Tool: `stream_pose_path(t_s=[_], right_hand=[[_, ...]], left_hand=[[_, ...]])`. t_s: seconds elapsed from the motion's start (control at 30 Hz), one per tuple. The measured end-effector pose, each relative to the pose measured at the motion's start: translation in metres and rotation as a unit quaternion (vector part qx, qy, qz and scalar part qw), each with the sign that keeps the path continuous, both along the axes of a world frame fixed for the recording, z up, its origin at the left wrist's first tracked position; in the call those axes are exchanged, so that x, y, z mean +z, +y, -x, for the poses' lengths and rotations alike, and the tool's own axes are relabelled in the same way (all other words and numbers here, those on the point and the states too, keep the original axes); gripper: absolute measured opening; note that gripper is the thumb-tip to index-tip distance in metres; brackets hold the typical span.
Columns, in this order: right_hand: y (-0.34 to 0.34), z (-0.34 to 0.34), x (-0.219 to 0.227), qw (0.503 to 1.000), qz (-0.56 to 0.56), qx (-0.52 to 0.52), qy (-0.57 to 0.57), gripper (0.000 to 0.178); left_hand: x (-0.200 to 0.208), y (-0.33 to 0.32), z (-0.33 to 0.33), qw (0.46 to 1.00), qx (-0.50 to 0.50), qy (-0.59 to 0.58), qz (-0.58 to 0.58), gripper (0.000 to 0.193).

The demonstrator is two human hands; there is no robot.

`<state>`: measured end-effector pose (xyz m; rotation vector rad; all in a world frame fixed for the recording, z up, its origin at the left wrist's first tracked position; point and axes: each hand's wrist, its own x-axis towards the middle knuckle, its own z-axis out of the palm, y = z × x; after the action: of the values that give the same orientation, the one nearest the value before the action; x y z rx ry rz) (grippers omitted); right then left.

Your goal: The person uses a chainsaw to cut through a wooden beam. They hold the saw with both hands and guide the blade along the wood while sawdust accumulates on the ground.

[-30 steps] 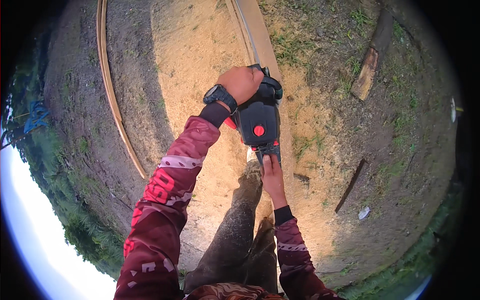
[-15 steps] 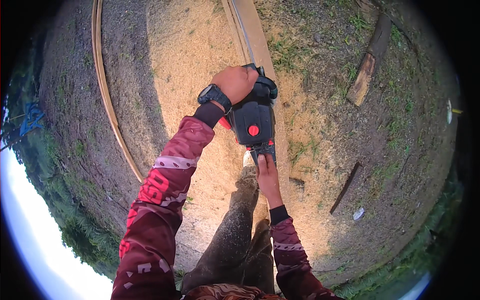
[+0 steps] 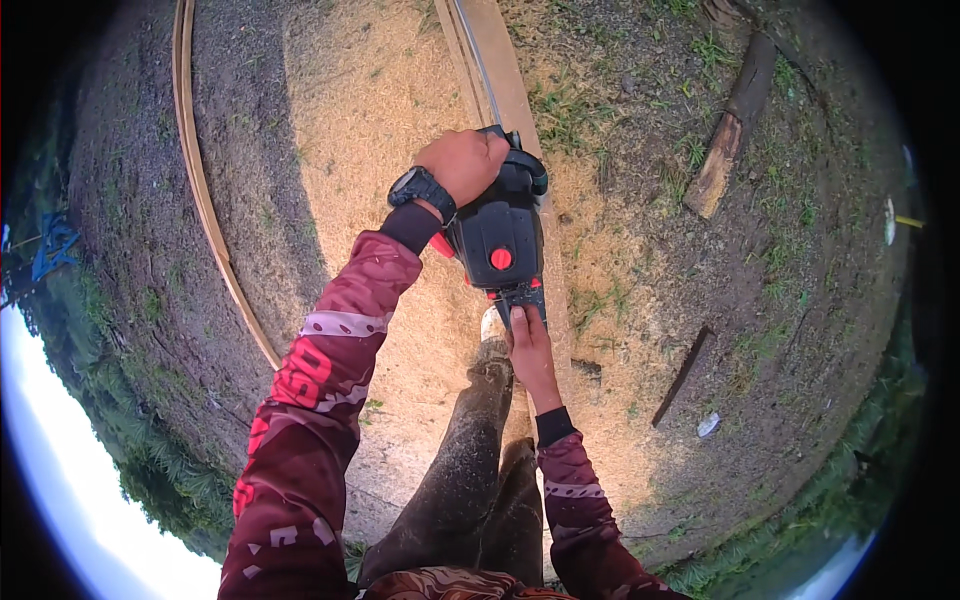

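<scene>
Barely shifted since before: chainsaw (image 3: 497, 235) still on the long plank (image 3: 500, 70), bar pointing away along it. Left hand (image 3: 462, 165) wrapped over top handle, right hand (image 3: 530, 345) gripping rear handle.

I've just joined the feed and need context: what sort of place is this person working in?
Probably an outdoor wood-cutting spot. Both hands hold a chainsaw over a long plank, pale sawdust covers the bare ground, and a cut log lies in sparse grass.

Head cam, steep downward, close.
</scene>
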<state>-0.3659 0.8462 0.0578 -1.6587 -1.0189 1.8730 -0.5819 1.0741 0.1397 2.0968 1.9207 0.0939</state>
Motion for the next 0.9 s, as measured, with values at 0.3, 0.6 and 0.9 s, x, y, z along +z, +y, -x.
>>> stream_pose_path(t_s=[0.3,0.6,0.9], right_hand=[[0.025,0.013,0.005,1.000,-0.001,-0.005,0.002,0.045],[0.039,0.023,0.015,1.000,0.000,-0.006,0.002,0.045],[0.065,0.037,0.019,1.000,-0.020,-0.008,0.000,0.043]], left_hand=[[0.025,0.019,0.006,0.998,-0.030,0.016,-0.052,0.036],[0.015,0.037,0.023,1.000,0.005,-0.006,-0.026,0.027],[0.041,0.066,0.032,0.999,0.031,-0.029,0.011,0.045]])
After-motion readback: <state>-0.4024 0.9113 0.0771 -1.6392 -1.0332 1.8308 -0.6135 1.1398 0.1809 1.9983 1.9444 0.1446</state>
